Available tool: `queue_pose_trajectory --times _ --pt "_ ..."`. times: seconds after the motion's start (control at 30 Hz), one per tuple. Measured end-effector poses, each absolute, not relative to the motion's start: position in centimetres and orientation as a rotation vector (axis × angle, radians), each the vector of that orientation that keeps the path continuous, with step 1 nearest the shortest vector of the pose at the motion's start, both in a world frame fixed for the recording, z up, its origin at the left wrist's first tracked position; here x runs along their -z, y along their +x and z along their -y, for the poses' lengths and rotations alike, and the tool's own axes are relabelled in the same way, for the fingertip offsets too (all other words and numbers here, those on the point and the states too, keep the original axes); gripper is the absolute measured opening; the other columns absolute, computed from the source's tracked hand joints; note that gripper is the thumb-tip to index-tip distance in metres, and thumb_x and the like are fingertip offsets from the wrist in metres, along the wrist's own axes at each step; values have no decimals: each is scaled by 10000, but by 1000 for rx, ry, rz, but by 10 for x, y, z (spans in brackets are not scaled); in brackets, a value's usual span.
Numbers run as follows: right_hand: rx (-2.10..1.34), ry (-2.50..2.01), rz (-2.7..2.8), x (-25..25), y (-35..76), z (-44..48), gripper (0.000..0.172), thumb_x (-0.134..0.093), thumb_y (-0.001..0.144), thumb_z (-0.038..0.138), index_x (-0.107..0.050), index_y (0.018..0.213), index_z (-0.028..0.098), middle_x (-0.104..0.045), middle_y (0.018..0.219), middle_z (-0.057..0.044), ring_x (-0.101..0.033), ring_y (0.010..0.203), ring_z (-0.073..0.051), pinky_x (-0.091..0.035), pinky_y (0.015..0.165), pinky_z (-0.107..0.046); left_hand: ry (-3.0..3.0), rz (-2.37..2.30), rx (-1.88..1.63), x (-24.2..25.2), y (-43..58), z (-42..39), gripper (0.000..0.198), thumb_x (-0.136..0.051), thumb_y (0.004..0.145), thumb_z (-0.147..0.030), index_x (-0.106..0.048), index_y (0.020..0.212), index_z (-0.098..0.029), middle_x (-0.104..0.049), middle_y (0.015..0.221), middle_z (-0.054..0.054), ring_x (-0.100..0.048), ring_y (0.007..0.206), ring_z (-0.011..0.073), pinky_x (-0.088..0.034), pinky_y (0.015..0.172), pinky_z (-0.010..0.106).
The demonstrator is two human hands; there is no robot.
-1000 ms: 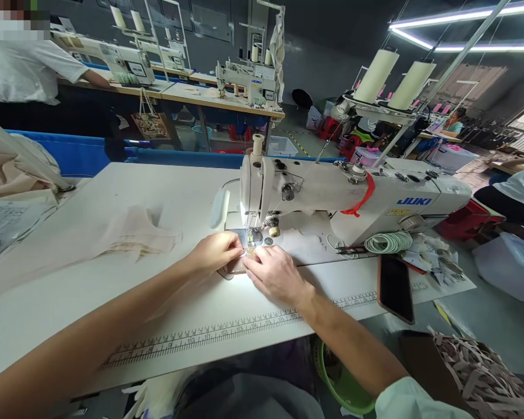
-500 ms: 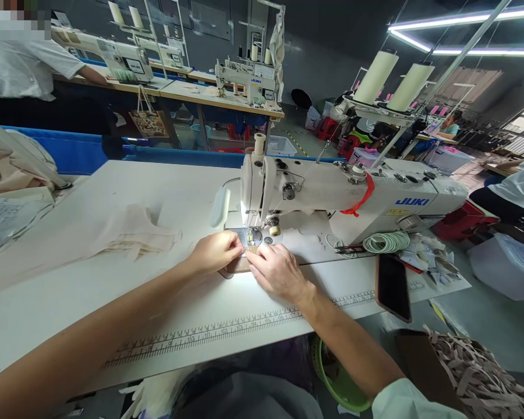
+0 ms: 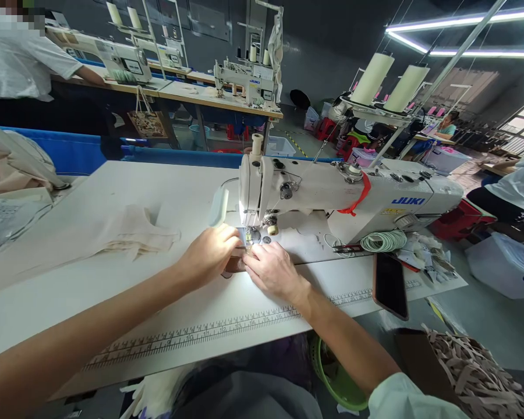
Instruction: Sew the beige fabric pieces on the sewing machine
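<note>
At the needle area of a white JUKI sewing machine [image 3: 305, 183], both my hands work close together. My left hand [image 3: 213, 247] is just left of the presser foot [image 3: 248, 234], its fingertips pinched; what they hold is hidden. Right of the foot, my right hand [image 3: 274, 267] rests on the table with fingers bent and drawn together, thumb side toward the left hand. Any small piece between the fingertips is too covered to name. A brown patch [image 3: 234, 265] shows between the hands. Thin pale fabric pieces [image 3: 142, 235] lie on the table left of my left hand.
A printed ruler [image 3: 227, 329] runs along the front table edge. To the right lie a phone [image 3: 390, 285], a coil of pale green cord [image 3: 383, 240] and fabric scraps [image 3: 432, 256]. Below stand a green basket [image 3: 344, 387] and a heap of strips [image 3: 475, 372]. Co-workers sit nearby.
My left hand has turned and lifted slightly, its back rising toward the machine head. My right hand has shifted a little left and stays beside the presser foot.
</note>
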State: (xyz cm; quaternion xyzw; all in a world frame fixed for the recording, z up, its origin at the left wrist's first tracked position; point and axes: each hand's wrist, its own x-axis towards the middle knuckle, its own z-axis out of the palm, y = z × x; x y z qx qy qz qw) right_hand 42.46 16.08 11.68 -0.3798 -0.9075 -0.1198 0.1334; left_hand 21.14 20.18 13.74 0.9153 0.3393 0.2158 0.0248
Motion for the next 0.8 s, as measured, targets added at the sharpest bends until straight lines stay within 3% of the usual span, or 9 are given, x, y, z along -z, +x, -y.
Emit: queue_pose_trajectory --times 0.13,0.47,0.63,0.8 --pt "331 -1116 2649 -120 423 -159 193 -495 1054 222 -666 992 156 -664 946 -82 -512 804 -214 -316 742 -388 3084 -846 -679 -122 208 -180 325 -401 944 -27 -702 1014 -129 -731 1106 154 -669 971 262 -593 836 402" --pt "349 -1123 2635 -122 423 -157 189 -509 1034 197 -692 1017 153 -667 916 -74 -524 792 -215 -348 734 -381 3061 -920 -699 -110 210 -162 331 -407 992 -103 -731 1054 -123 -720 1054 146 -647 1016 280 -604 900 423" --pt "288 -1280 2417 -121 437 -169 214 -508 1052 176 -720 1067 154 -690 925 -69 -569 813 -201 -373 781 -355 3118 -973 -622 -109 215 -169 306 -431 994 -115 -735 1017 -130 -707 1016 141 -646 968 274 -592 864 405" --pt "378 -1425 2300 -119 455 -184 252 -509 1053 190 -744 961 177 -685 897 -74 -589 807 -204 -360 788 -347 3179 -993 -547 -109 221 -190 323 -411 996 -125 -734 1001 -128 -709 1026 151 -632 926 261 -590 803 370"
